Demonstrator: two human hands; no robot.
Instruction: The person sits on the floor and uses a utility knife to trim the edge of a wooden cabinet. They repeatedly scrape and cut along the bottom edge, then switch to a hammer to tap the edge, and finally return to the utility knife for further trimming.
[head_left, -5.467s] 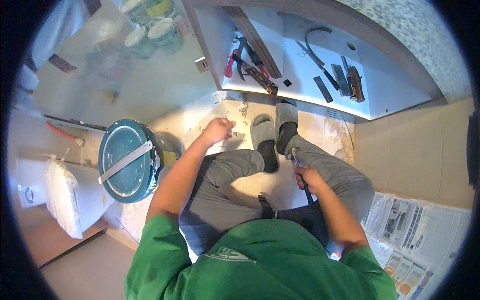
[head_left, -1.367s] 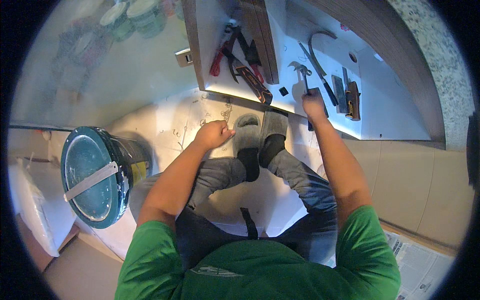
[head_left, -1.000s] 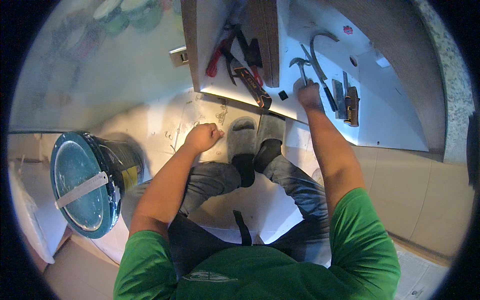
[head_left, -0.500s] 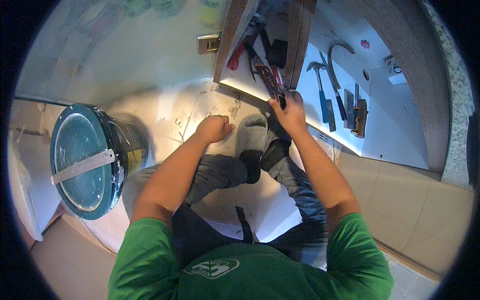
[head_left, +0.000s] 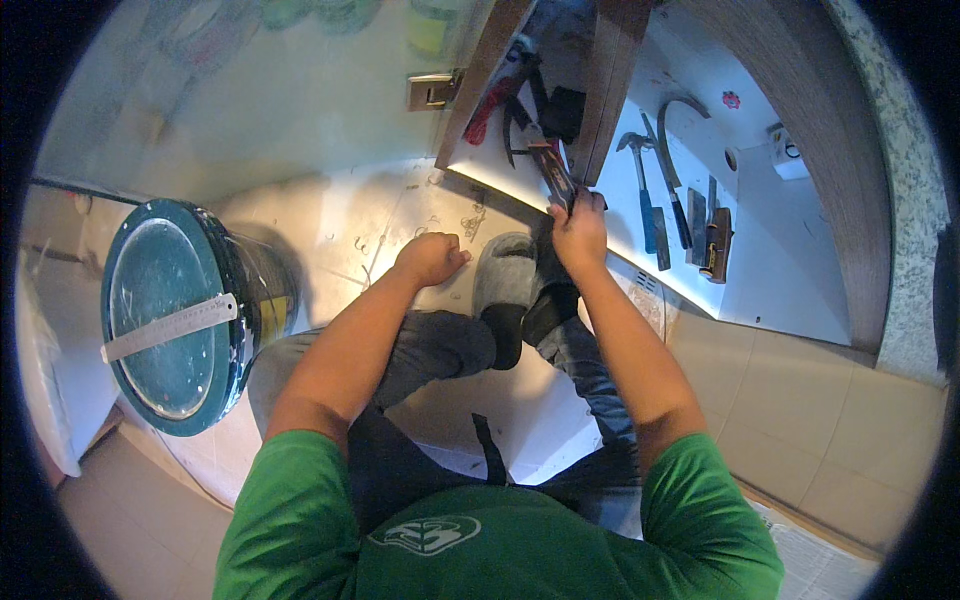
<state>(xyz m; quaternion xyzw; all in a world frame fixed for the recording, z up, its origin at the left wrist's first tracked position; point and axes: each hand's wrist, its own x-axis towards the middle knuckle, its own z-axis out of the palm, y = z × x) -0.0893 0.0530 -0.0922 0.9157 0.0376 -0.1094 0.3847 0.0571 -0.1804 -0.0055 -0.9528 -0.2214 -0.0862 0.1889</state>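
My right hand (head_left: pixel 580 232) is closed on the near end of a long dark tool with orange markings (head_left: pixel 548 165). That tool reaches into the narrow cabinet opening, where its far end lies among other tools, and its exact kind does not show. Over the floor, left of a grey slipper (head_left: pixel 505 275), my left hand (head_left: pixel 436 258) is curled into a fist. Whether anything small is inside that fist is hidden.
Inside the lit cabinet at right lie a claw hammer (head_left: pixel 640 180), a curved dark tool (head_left: pixel 668 150) and a wooden-backed brush-like tool (head_left: pixel 717 245). A wooden divider (head_left: pixel 612 95) separates the two openings. At left stands a lidded green bucket (head_left: pixel 165 320) with a metal ruler (head_left: pixel 170 328) across it.
The dark tool has rolled in my right hand, so its orange markings show less. My right hand has drawn slightly toward me. My left fist stays about where it was.
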